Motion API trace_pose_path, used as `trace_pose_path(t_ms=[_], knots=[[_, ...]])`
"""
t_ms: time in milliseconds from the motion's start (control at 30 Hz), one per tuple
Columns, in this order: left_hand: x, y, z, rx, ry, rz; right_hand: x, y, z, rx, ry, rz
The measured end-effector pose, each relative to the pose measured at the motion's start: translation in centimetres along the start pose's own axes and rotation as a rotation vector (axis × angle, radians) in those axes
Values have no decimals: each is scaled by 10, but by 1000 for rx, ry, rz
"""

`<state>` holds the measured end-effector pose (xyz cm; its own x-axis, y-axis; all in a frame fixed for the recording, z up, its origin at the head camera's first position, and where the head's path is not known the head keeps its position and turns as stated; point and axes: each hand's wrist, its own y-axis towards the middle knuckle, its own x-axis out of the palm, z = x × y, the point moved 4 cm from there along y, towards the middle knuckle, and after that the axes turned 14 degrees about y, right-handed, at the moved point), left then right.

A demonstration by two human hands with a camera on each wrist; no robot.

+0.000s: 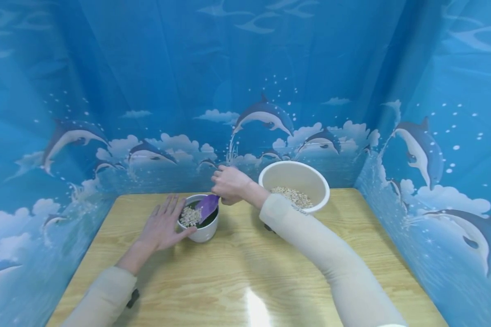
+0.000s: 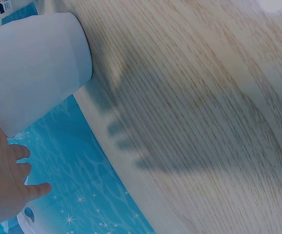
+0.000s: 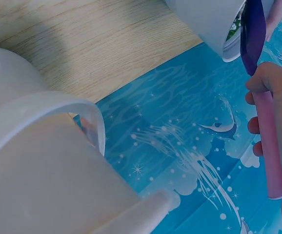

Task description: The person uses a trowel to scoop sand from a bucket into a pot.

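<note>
A small white pot stands at the left of the wooden table, with pale gravel and something dark green inside. Against its left side rests my left hand, fingers straight and thumb along the near rim. My right hand grips the pink handle of a small shovel, thumb along it. The shovel's purple blade tilts down into the pot's mouth, over the gravel. In the left wrist view the pot shows its smooth outer wall beside the fingers.
A larger white bucket with pale gravel in it stands right of the pot, behind my right forearm. Its handle shows in the right wrist view. Blue dolphin-print sheets wall in the table at the back and sides.
</note>
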<state>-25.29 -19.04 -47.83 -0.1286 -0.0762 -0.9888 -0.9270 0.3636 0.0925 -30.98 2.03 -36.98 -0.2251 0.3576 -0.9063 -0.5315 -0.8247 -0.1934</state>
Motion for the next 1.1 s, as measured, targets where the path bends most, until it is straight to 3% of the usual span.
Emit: trace_pose_path(t_ms=[633,900,1100], knots=[[-1,0,0,-2,11,3,-6,-24,9,-140,-78,141],[-4,-2,-1,-1,18,10,-10,-40,17,-172,-71,233],[-5,-1,0,4,18,8,-9,-58,24,-169,-60,242]])
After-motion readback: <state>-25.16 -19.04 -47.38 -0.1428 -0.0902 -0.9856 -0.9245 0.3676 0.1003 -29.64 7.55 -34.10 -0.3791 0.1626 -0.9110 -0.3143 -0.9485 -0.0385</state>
